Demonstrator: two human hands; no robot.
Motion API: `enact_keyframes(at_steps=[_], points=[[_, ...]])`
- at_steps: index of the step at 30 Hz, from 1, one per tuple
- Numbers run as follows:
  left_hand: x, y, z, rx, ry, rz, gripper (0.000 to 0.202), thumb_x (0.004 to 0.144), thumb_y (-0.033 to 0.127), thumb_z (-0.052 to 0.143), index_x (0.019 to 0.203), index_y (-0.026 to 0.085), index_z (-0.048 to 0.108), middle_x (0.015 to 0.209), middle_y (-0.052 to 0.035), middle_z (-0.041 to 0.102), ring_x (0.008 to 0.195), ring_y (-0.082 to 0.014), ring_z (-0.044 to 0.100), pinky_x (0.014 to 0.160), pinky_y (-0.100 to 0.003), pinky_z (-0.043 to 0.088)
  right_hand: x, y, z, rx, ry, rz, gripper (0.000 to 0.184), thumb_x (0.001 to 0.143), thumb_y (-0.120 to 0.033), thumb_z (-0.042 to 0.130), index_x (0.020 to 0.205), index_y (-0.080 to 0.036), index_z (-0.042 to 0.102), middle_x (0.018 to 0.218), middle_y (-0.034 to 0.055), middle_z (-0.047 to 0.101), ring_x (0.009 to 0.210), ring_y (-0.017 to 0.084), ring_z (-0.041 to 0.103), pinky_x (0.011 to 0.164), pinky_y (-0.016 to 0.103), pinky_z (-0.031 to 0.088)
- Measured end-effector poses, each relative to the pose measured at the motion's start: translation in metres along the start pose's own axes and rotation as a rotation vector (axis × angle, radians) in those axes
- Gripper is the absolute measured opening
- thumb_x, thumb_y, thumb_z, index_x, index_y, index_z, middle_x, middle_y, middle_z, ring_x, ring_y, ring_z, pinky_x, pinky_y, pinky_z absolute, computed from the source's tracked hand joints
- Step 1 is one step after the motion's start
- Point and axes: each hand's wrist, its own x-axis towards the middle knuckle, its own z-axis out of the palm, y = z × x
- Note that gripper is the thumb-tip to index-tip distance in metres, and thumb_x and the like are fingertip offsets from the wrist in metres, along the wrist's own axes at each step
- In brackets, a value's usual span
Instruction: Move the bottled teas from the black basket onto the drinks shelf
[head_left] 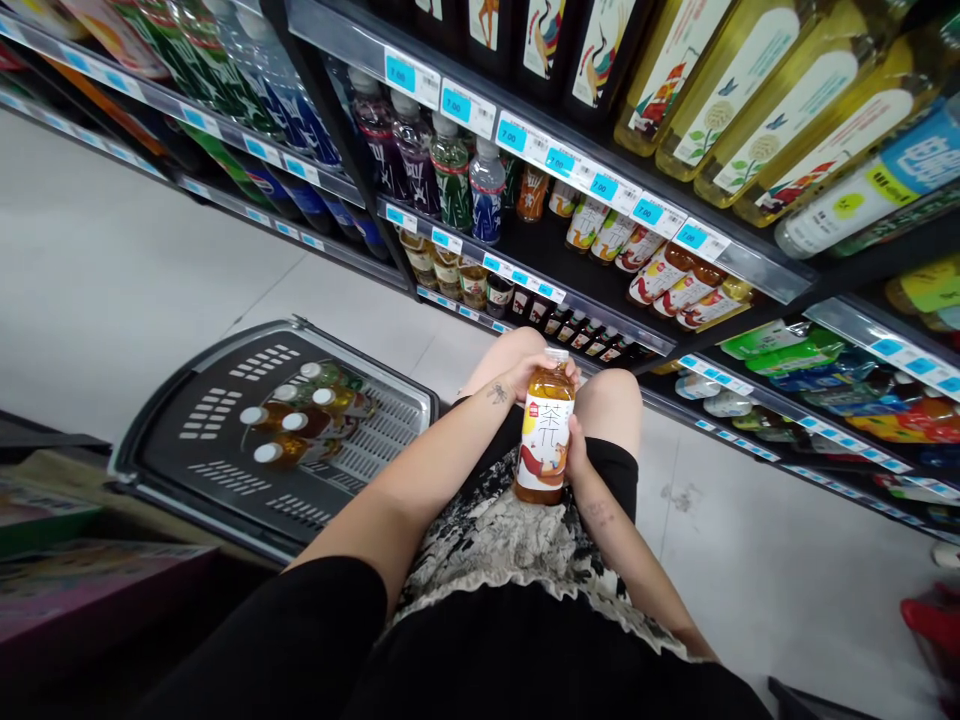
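A bottle of amber tea (pixel 546 440) with a white cap and a white illustrated label is held upright in front of my lap. My left hand (pixel 528 376) is closed around its upper part from behind, just below the cap. Against its right side, lower down, my right hand (pixel 577 450) grips it, with most fingers hidden behind the bottle. To my left, a black shopping basket (pixel 206 410) on the floor holds several bottles (pixel 319 424) with pale caps, grouped near its middle.
Drink shelves (pixel 525 240) run across in front of me, with blue price tags along their edges. One lower shelf carries similar tea bottles (pixel 686 285). Colourful cartons (pixel 90 580) stand at the lower left. A red object (pixel 932 628) lies at the far right.
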Motion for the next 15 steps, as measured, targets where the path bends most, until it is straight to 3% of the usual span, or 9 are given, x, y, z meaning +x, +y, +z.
enact_keyframes(at_steps=[3, 8, 15], points=[[0.001, -0.002, -0.004, -0.009, -0.004, -0.013, 0.047, 0.059, 0.046, 0.083, 0.078, 0.013, 0.055, 0.083, -0.0098, 0.059, 0.087, -0.0240, 0.064, 0.079, -0.034, 0.051, 0.000, -0.001, 0.003, -0.010, 0.025, -0.004, 0.040, 0.073, -0.052, 0.069, 0.091, -0.017, 0.065, 0.096, 0.0093, 0.075, 0.115, 0.028, 0.068, 0.102, 0.043, 0.055], [0.003, -0.004, -0.011, -0.033, 0.008, -0.028, 0.046, 0.059, 0.044, 0.083, 0.079, 0.013, 0.055, 0.086, -0.0094, 0.060, 0.087, -0.0238, 0.064, 0.084, -0.036, 0.052, -0.003, -0.003, 0.012, -0.028, 0.088, -0.062, 0.044, 0.063, -0.053, 0.075, 0.085, -0.017, 0.064, 0.104, 0.0107, 0.074, 0.117, 0.030, 0.067, 0.100, 0.043, 0.056], [0.002, -0.004, -0.018, -0.028, 0.016, -0.028, 0.045, 0.062, 0.044, 0.082, 0.081, 0.013, 0.055, 0.085, -0.0088, 0.060, 0.090, -0.0236, 0.064, 0.085, -0.037, 0.052, -0.003, -0.003, 0.016, -0.031, 0.076, -0.050, 0.043, 0.065, -0.055, 0.074, 0.085, -0.018, 0.063, 0.101, 0.0099, 0.074, 0.115, 0.030, 0.068, 0.099, 0.045, 0.058]])
